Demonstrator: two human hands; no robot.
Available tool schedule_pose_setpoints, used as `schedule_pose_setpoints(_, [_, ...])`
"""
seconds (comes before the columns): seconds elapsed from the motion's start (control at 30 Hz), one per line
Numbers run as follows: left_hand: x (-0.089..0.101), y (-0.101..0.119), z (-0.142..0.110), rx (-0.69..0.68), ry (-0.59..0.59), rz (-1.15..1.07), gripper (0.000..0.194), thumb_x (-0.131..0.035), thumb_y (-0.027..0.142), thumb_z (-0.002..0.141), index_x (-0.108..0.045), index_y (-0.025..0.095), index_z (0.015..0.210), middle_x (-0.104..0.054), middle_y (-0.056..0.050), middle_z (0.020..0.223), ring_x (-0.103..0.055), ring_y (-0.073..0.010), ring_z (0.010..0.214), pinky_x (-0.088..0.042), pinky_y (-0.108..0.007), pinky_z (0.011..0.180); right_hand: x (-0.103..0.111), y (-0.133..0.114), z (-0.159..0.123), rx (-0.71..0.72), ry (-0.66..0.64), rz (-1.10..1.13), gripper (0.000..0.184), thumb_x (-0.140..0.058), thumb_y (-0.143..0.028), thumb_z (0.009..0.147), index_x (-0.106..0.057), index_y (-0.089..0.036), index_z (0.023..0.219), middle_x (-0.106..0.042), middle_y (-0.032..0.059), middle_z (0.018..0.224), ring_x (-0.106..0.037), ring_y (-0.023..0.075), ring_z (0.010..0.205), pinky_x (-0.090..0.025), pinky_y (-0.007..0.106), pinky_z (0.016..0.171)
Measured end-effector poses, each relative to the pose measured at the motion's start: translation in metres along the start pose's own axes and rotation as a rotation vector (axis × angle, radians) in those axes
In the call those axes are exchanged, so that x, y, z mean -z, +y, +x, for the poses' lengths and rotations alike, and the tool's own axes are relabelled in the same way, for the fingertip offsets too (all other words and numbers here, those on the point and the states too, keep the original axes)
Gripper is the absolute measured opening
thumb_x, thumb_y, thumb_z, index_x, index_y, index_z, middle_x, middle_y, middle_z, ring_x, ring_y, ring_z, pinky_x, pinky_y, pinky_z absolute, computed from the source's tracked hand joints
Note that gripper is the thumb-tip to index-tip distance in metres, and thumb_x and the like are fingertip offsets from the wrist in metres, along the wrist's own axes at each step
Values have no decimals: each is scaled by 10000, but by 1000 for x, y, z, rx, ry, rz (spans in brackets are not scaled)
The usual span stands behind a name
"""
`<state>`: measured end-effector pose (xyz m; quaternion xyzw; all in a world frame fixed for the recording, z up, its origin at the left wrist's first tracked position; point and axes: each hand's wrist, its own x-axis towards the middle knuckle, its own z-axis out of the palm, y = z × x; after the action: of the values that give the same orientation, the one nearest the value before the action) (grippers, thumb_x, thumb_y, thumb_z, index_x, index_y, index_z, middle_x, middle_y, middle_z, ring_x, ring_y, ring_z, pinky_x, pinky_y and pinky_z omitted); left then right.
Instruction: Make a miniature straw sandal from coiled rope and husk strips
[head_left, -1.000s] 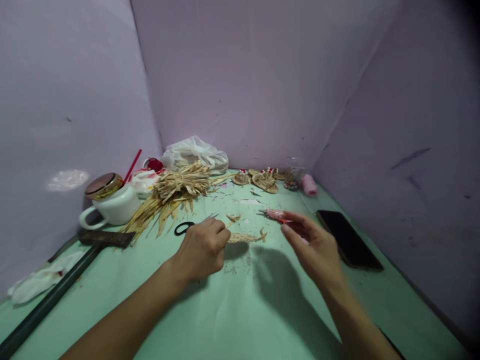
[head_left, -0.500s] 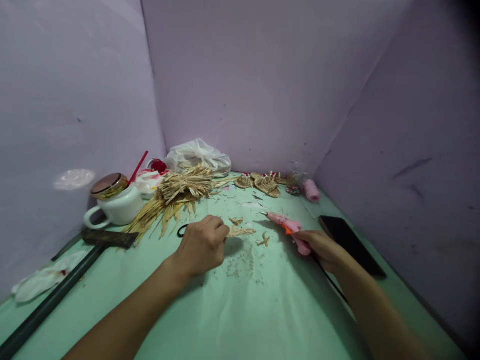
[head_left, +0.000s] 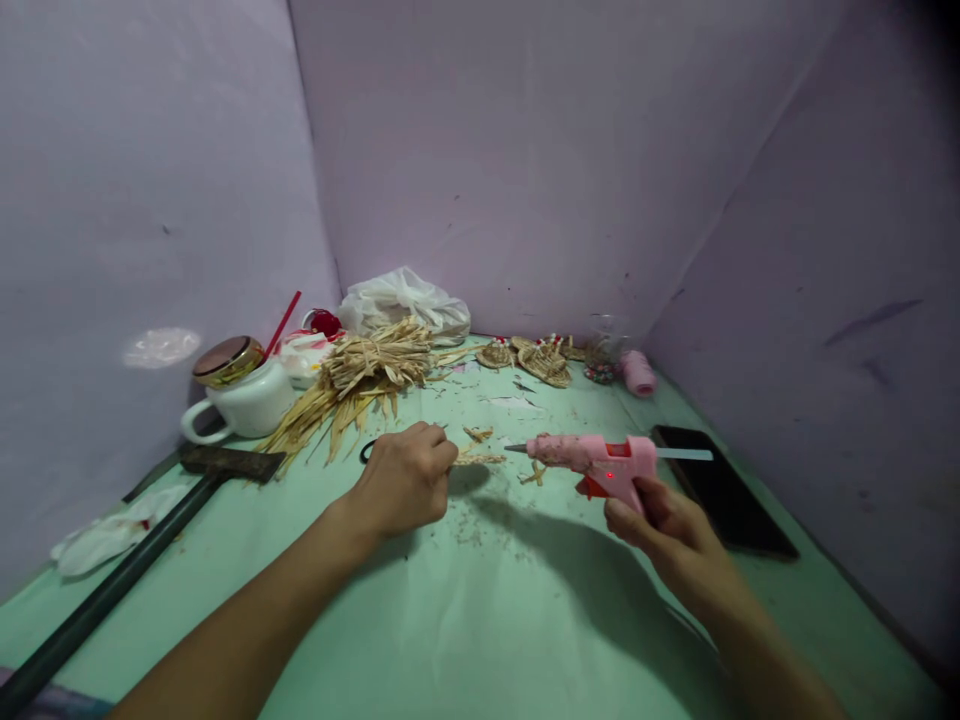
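Note:
My right hand (head_left: 667,520) grips the handle of a pink glue gun (head_left: 600,458), its metal nozzle pointing left and a white glue stick (head_left: 684,454) jutting from its back. A small red light glows on its side. My left hand (head_left: 411,478) is closed low over the table around a braided straw strip (head_left: 480,459), whose end sticks out to the right, just short of the nozzle. Behind the left hand shows a black loop (head_left: 367,452), the rest hidden. Small straw scraps (head_left: 534,474) lie beyond the strip.
To the left are a hammer (head_left: 232,463), a white mug (head_left: 259,400) with a lidded jar on top and a bundle of dried straw (head_left: 382,362). Woven straw slippers (head_left: 544,362), a pink thread spool (head_left: 637,373) and a plastic bag (head_left: 405,302) stand along the back; a phone (head_left: 724,490) lies right.
My right hand has raised the glue gun and turned it side-on, its nozzle now nearer the straw strip. The left hand keeps almost the same place. The view has shifted slightly.

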<state>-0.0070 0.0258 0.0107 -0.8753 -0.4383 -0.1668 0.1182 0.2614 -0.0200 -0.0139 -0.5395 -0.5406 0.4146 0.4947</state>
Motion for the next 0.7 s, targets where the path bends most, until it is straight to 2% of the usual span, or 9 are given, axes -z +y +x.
schedule_pose_setpoints(0.1, [0, 0, 0, 6, 3, -5, 133, -452, 111, 682, -570, 174, 673, -582, -37, 699, -507, -154, 682, -285, -246, 505, 0, -2, -2, 73, -31, -62, 307, -659, -344, 662, -637, -230, 946, -662, 62, 876, -578, 227, 797, -446, 309, 686])
schedule_pose_setpoints(0.17, [0, 0, 1, 8, 3, -3, 132, -455, 112, 681, -572, 173, 675, -581, -34, 700, -507, -154, 683, -275, -248, 503, 0, 0, -2, 116, -62, -112, 313, -639, -323, 684, -628, -241, 986, -660, 52, 899, -577, 233, 821, -441, 312, 699])
schedule_pose_setpoints(0.33, [0, 2, 1, 5, 5, 0, 126, -459, 111, 680, -571, 169, 671, -580, -33, 699, -505, -150, 677, -268, -247, 504, -1, 4, -3, 175, -99, -177, 331, -603, -273, 723, -602, -256, 1054, -657, 28, 848, -575, 220, 793, -434, 291, 660])
schedule_pose_setpoints(0.57, [-1, 4, 0, 1, 36, -2, 112, -467, 104, 660, -557, 169, 645, -567, -24, 669, -500, -144, 659, -242, -247, 482, -1, 6, -3, 188, -101, -183, 286, -611, -268, 713, -636, -245, 997, -644, 23, 772, -559, 205, 704, -425, 279, 597])
schedule_pose_setpoints(0.7, [-2, 4, 0, -10, 56, 4, 115, -462, 102, 657, -556, 167, 641, -562, -25, 656, -495, -141, 647, -245, -244, 483, 0, 9, -3, 211, -112, -223, 268, -572, -293, 748, -619, -232, 1005, -630, 23, 732, -566, 210, 729, -436, 282, 611])
